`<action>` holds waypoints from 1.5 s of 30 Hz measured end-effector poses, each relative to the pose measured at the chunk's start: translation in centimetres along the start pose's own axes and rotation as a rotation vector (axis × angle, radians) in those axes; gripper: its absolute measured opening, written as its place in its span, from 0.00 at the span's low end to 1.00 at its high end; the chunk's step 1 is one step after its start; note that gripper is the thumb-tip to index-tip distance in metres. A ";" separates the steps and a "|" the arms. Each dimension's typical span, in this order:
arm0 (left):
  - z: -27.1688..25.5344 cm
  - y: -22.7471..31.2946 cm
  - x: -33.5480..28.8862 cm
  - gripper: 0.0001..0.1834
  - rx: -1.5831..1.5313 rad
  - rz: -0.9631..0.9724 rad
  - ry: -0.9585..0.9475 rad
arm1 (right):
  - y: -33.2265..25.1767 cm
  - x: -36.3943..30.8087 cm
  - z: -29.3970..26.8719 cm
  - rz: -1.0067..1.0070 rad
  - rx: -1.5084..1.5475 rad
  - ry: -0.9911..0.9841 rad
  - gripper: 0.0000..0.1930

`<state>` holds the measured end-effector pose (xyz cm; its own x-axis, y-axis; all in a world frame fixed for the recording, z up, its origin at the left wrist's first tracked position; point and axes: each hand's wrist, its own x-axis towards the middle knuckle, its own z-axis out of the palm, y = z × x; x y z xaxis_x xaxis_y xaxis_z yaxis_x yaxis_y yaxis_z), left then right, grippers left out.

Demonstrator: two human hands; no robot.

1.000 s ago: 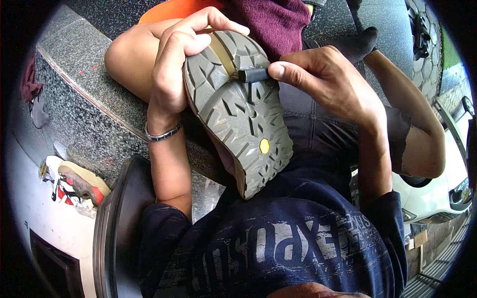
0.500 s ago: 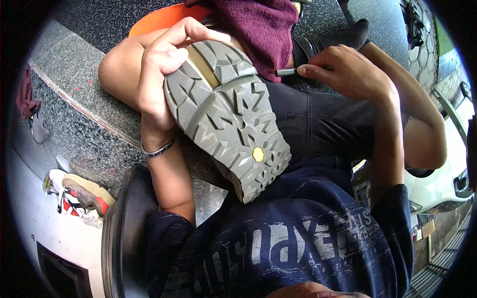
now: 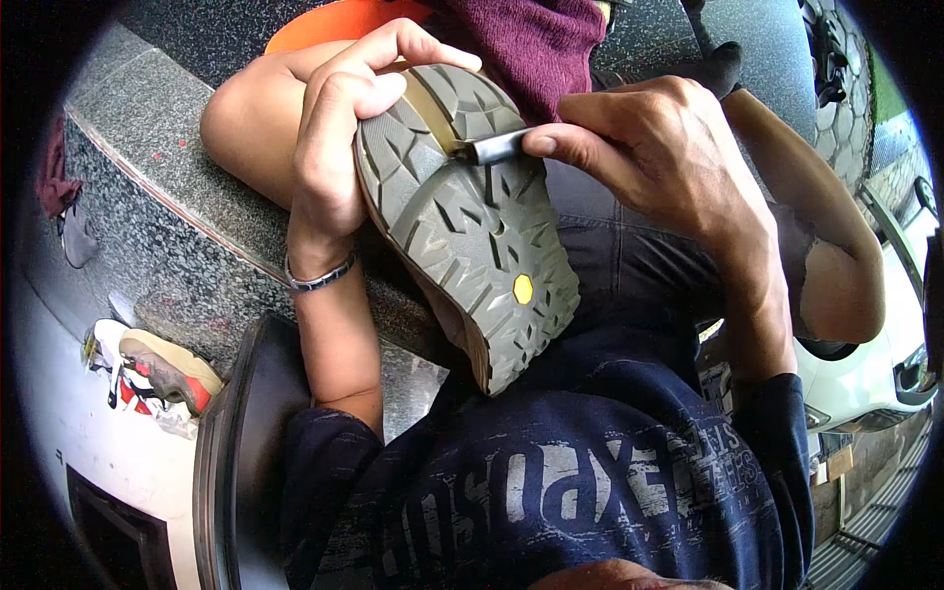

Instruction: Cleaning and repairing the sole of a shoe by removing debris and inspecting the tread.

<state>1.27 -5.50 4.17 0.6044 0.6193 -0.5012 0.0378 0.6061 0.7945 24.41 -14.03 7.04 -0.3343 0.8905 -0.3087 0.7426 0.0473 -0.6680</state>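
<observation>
A shoe (image 3: 482, 231) lies sole up across my lap. Its grey-olive rubber sole has deep lugs, a smooth tan channel at the far end and a yellow octagonal mark. My left hand (image 3: 337, 133) is closed round the sole's far left edge, thumb and fingers curled over the rim. Between the thumb and fingers of my right hand (image 3: 664, 147) is a short grey cylindrical tool (image 3: 500, 147). The tool's dark tip meets the sole by the inner end of the tan channel; its exact kind is unclear.
A maroon towel (image 3: 536, 49) drapes over my leg beyond the shoe, beside an orange object (image 3: 339, 25). At left, a speckled stone step (image 3: 187, 128) runs past a tan and red shoe (image 3: 172, 369). A white car (image 3: 865, 379) stands at right.
My right hand has come left and nearer, bringing the tool from beside the towel onto the sole. The shoe and my left hand have shifted slightly right and away.
</observation>
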 end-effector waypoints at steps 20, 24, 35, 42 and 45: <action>-2.1 -0.2 0.5 0.24 -0.059 0.019 0.044 | 5.1 1.1 2.4 0.272 0.669 0.425 0.20; -2.1 -2.6 0.6 0.22 0.026 0.161 0.170 | -0.7 2.4 2.0 -0.066 0.607 0.395 0.30; -3.5 -3.2 1.0 0.22 0.141 0.201 0.159 | 1.1 -1.0 4.3 0.177 0.196 0.130 0.16; -3.7 0.2 0.0 0.30 -0.348 0.051 -0.115 | 3.2 -3.1 3.3 0.506 0.507 0.373 0.15; -4.2 0.3 -0.2 0.31 -0.337 0.076 -0.122 | 1.9 -2.5 1.7 0.455 0.578 0.529 0.16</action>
<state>-2.13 -3.32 3.10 0.6866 0.6171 -0.3845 -0.2625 0.7036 0.6604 25.71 -16.88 5.37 0.3361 0.8662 -0.3697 0.2833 -0.4673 -0.8375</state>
